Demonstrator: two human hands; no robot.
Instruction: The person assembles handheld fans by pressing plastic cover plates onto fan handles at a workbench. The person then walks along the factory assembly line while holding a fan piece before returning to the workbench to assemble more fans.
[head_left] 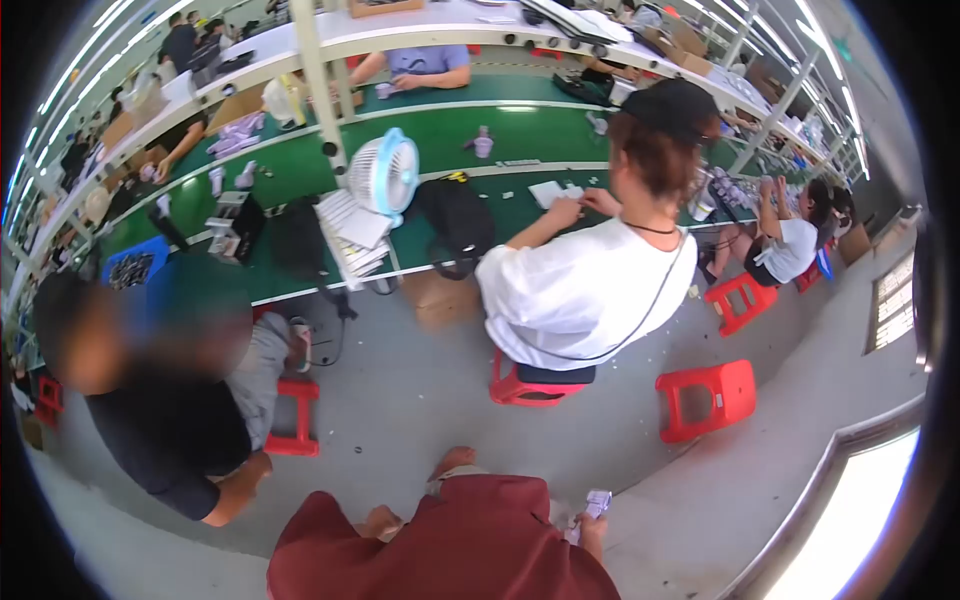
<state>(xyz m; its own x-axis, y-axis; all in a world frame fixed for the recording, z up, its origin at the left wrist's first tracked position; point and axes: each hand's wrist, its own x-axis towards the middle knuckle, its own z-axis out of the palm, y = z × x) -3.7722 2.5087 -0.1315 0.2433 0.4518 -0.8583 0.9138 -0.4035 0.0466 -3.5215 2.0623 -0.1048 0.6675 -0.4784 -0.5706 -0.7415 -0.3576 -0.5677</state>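
Observation:
At the bottom right of the maroon shirt I wear, my right hand is closed around a small white-and-lavender part. Its exact kind is too small to make out. My left hand hangs low by the left side of the shirt, partly covered by cloth. Its fingers are not clear, and I see no object in it. Both hands are over the grey floor, apart from the workbench.
Ahead, a person in a white top sits at the green bench. A person in black is close on my left. Red stools stand on the right. A fan, black bag and blue crate are on the bench.

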